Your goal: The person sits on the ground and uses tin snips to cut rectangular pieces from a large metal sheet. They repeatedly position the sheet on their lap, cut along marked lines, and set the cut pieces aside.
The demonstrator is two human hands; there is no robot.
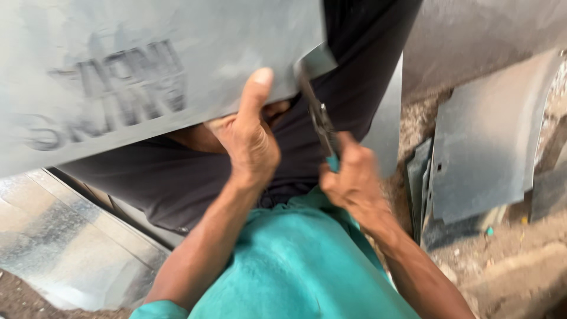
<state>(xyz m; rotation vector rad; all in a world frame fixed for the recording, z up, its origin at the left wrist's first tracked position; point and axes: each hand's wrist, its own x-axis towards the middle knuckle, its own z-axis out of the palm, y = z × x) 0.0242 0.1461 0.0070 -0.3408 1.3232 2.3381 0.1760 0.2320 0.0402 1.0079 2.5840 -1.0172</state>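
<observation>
While the teal cloth [295,266] over the person's lap fills the nearest part of the view, both forearms rise from it toward a large grey metal sheet [147,65] held up close to the camera. Left hand [251,139] is clenched on the sheet's lower edge, thumb pressed flat up its near face and fingers curled behind it. Right hand [354,177] is closed around the teal-tipped handles of a pair of metal snips [319,115], whose long axis runs up and slightly left from the fist; the blades meet the sheet at its lower right corner, just beside the left thumb, though blur makes it hard to tell whether they are biting into the edge or only touching it. So the sheet lies above and to the left of the snips, and the left hand is the nearer one to the working point. Dark stencilled lettering, seen mirrored, crosses the sheet's left half. Beyond, to the right, a curved grey cut panel [484,142] leans among smaller offcuts on gritty ground, and a shiny galvanised sheet [65,242] lies at lower left.
</observation>
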